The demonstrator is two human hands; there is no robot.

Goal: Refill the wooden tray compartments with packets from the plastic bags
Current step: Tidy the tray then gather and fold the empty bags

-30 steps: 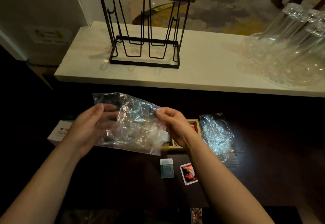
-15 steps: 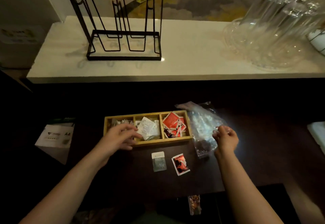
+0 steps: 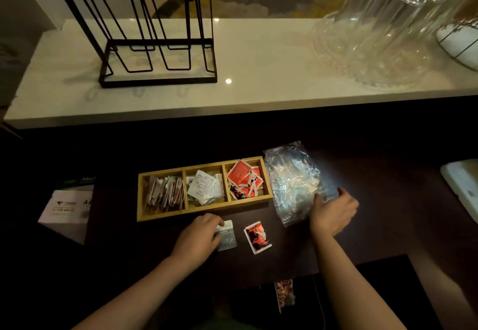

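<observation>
A wooden tray (image 3: 204, 209) with three compartments lies on the dark table. Its left compartment holds brownish packets, the middle one white packets, the right one red packets. Crumpled clear plastic bags (image 3: 292, 179) lie just right of the tray. My right hand (image 3: 333, 210) rests on the bags' near right edge, fingers spread. In front of the tray lie a grey-white packet (image 3: 229, 237) and a red packet (image 3: 257, 237). My left hand (image 3: 198, 239) covers the grey-white packet's left side, fingertips on it.
A white counter (image 3: 258, 71) runs behind the table with a black wire rack (image 3: 157, 45) and clear glassware (image 3: 382, 34). A white box (image 3: 67, 208) sits left of the tray, a white object (image 3: 463, 187) at the right edge. Another packet (image 3: 284, 294) lies below the table's front edge.
Both hands held a plastic bag up, then lowered it. The right hand laid it on the bags beside the tray. The left hand moved from the tray's front down to the grey-white packet.
</observation>
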